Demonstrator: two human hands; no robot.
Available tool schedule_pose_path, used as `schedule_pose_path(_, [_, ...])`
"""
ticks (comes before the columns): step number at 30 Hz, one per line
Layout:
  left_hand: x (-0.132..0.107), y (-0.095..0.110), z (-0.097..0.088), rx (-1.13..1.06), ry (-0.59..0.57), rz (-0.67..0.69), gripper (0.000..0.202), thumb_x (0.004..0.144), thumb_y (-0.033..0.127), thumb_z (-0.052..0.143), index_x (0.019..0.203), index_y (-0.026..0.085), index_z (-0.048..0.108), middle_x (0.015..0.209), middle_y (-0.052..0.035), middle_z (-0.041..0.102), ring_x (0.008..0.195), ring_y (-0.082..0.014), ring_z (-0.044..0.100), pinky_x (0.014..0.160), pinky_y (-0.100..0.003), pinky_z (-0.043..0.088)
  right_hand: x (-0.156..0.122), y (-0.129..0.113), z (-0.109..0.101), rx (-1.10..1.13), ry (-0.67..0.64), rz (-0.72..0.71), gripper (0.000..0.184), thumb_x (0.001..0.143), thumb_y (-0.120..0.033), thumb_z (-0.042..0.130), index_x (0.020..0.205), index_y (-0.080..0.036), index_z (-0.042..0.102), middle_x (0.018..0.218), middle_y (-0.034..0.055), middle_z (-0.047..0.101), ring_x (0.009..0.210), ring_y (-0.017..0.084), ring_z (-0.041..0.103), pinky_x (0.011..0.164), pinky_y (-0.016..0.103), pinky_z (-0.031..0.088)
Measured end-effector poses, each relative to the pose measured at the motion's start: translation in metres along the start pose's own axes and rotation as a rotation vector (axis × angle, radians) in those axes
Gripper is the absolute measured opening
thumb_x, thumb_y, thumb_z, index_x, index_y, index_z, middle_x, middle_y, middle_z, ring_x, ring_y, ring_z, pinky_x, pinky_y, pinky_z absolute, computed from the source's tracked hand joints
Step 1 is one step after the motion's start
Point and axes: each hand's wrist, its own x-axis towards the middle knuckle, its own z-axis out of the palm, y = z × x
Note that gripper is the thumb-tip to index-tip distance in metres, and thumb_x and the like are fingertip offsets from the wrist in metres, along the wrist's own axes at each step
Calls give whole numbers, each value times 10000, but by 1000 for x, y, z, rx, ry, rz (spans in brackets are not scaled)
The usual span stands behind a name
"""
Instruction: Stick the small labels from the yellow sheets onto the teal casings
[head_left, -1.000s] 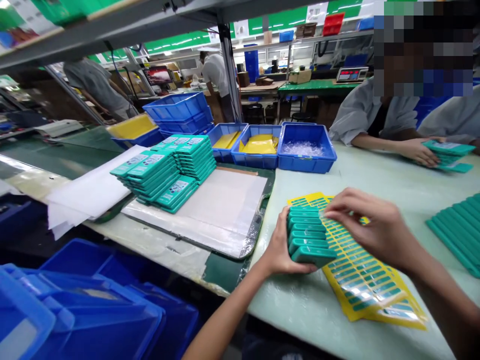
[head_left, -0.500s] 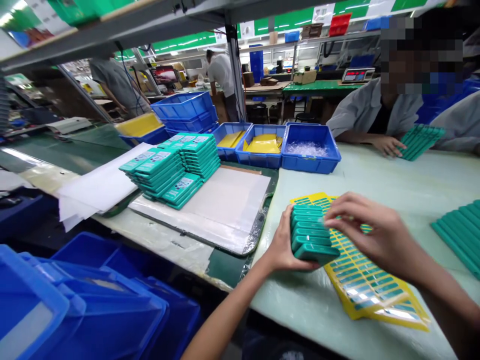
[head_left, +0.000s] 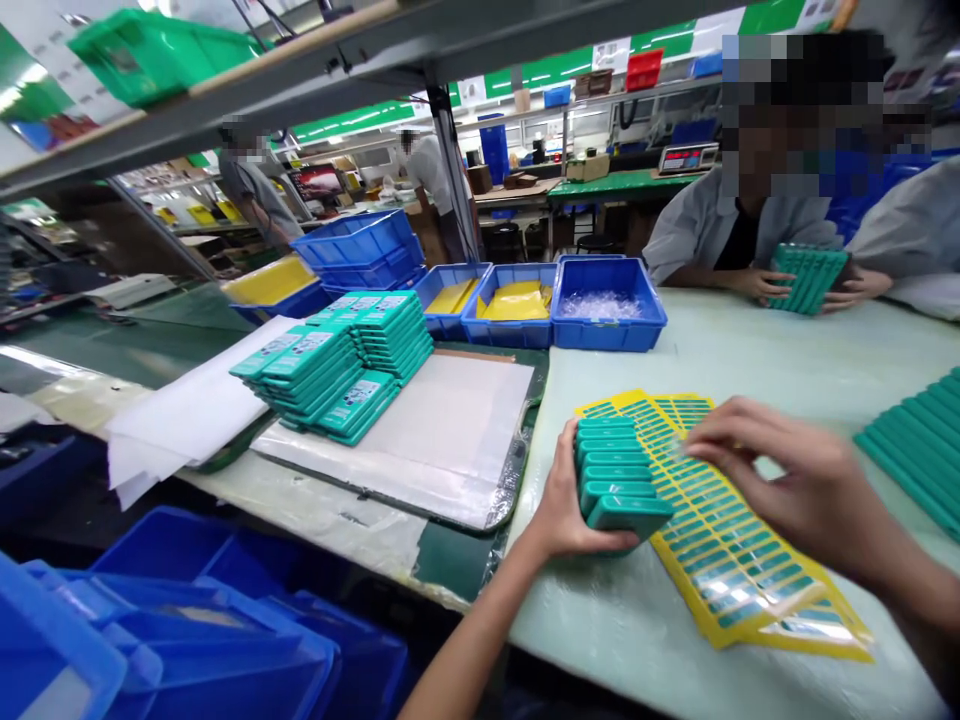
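Note:
My left hand (head_left: 561, 512) is wrapped round a row of several flat green cases (head_left: 616, 472), holding them together on edge above the table. To their right, my right hand (head_left: 799, 482) has thumb and fingertips pinched together. A small clear piece of film (head_left: 681, 444) shows at those fingertips, apart from the cases. Beneath my right hand lie overlapping yellow sheets (head_left: 739, 565) printed with rows of small green strips. The palm side of my left hand is hidden behind the cases.
Stacked green cases (head_left: 341, 375) stand on a white-covered board (head_left: 465, 430) at left. Blue bins (head_left: 607, 335) line the back; more blue bins (head_left: 225, 640) sit lower left. Another row of green cases (head_left: 919, 450) lies at right. A co-worker (head_left: 750, 225) opposite holds green cases.
My right hand has drawn back to the right, away from the held cases. My left hand keeps its hold. The co-worker opposite now has both hands on their cases. The view has shifted slightly.

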Motion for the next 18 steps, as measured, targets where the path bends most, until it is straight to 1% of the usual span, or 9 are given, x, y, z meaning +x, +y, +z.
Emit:
schedule_pose_path(2, [0, -1, -1, 21, -4, -8, 1707, 503, 586, 1078, 1784, 260, -3, 1847, -215, 167, 1697, -528, 251, 1409, -715, 199, 8, -17, 17, 151, -84, -63, 140, 1096, -180, 622, 1035, -267, 713, 972, 41, 724, 839, 192, 710, 718, 321, 555])
schedule_pose_path(4, [-1, -2, -1, 38, -15, -14, 1707, 507, 582, 1071, 1780, 279, -24, 1852, -213, 140, 1699, -534, 239, 1400, -737, 200, 16, -28, 37, 218, -208, -120, 200, 1104, -143, 577, 1029, -250, 728, 959, 37, 713, 819, 169, 706, 708, 295, 543])
schedule_pose_path(7, [-1, -3, 0, 35, -21, -14, 1731, 477, 571, 1082, 1778, 231, -8, 1850, -238, 125, 1717, -542, 173, 1412, -724, 180, 18, -25, 53, 122, -300, -172, 213, 1106, -150, 539, 981, -223, 697, 944, 42, 681, 766, 166, 678, 668, 302, 500])
schedule_pose_path(10, [-1, -3, 1, 18, -7, -15, 1754, 438, 533, 1106, 1775, 200, 21, 1839, -251, 159, 1710, -548, 192, 1421, -708, 170, 10, -4, 40, -123, -297, -202, 231, 1077, -124, 482, 905, -219, 604, 900, 46, 634, 676, 180, 618, 587, 335, 420])
schedule_pose_path(12, [-1, -3, 1, 4, 2, -8, 1744, 440, 533, 1113, 1777, 211, 40, 1839, -241, 177, 1710, -540, 201, 1426, -700, 162, 6, 9, 21, -234, -231, -151, 217, 1073, -132, 479, 911, -228, 585, 885, 45, 622, 649, 189, 600, 568, 348, 394])
schedule_pose_path(13, [-1, -3, 2, -4, 6, 2, 1736, 447, 542, 1113, 1778, 215, 48, 1842, -236, 177, 1715, -534, 192, 1429, -694, 155, 5, 12, 12, -236, -180, -105, 199, 1085, -156, 496, 930, -233, 594, 894, 46, 630, 665, 195, 614, 580, 348, 408])
schedule_pose_path(15, [-1, -3, 1, -16, 7, 19, 1727, 455, 566, 1109, 1777, 218, 53, 1847, -232, 169, 1724, -524, 169, 1433, -685, 144, 5, 9, 1, -126, -71, -31, 132, 1104, -209, 567, 1001, -248, 640, 945, 48, 672, 746, 204, 662, 640, 338, 469])
schedule_pose_path(16, [-1, -4, 1, -16, 5, 21, 1726, 461, 572, 1105, 1777, 218, 47, 1847, -233, 166, 1725, -522, 171, 1432, -686, 144, 6, 3, 0, -30, -54, -23, 102, 1104, -214, 597, 1043, -259, 665, 976, 45, 692, 801, 204, 684, 680, 326, 499])
schedule_pose_path(18, [-1, -5, 0, -7, -6, 14, 1720, 478, 569, 1095, 1776, 219, 23, 1844, -237, 164, 1717, -525, 194, 1428, -689, 159, 8, -13, 8, 157, -131, -57, 139, 1105, -178, 607, 1126, -276, 702, 997, 33, 706, 860, 184, 700, 736, 295, 529])
